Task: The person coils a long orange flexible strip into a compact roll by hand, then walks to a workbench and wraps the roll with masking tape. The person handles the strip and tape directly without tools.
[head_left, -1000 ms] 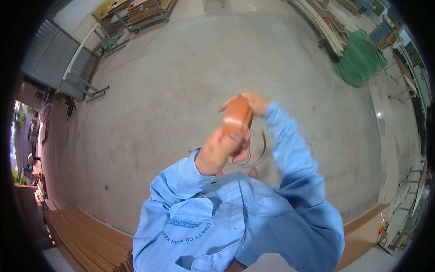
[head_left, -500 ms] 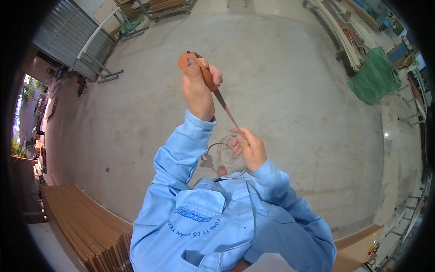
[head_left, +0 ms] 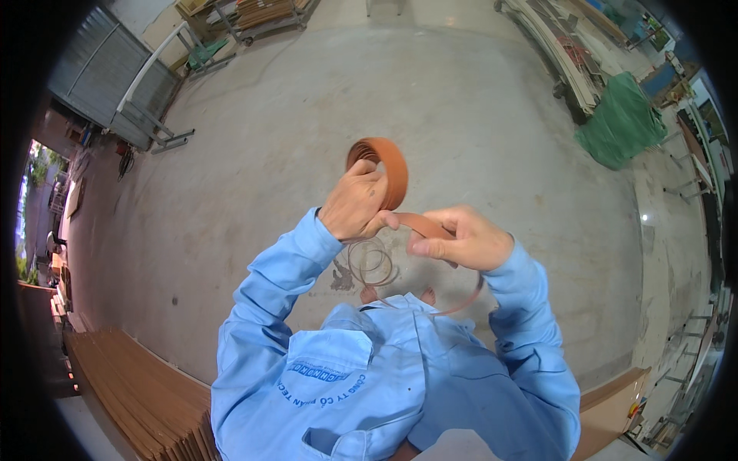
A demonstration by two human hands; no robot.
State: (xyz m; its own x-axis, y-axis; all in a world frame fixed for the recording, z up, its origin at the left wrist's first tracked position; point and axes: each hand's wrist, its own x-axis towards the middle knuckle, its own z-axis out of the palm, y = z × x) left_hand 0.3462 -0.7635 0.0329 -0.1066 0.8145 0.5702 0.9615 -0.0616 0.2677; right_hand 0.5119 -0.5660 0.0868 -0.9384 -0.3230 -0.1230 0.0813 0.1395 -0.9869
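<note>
A wound roll of orange-brown strip [head_left: 394,175], like edge banding, is held up in front of my chest. My left hand [head_left: 354,203] is closed round the near-left side of the roll, fingers reaching into its coils. From the roll's lower edge a flat length of strip [head_left: 421,224] runs right to my right hand [head_left: 470,240], which pinches it between thumb and fingers. Past the right hand the strip droops in a curve back toward my jacket. Below, loose thin loops of strip [head_left: 373,263] lie on the floor near my feet.
Stacked brown boards [head_left: 138,384] stand at the near left, and another board [head_left: 611,407] at the near right. A green sheet-covered heap [head_left: 623,123] and a loaded cart [head_left: 550,54] are at the far right. A metal frame [head_left: 150,115] stands at the far left.
The roll has come nearer and turned, so its coils now show. My left hand has lowered with it; my right hand has moved right along the strip, which bows instead of running straight.
</note>
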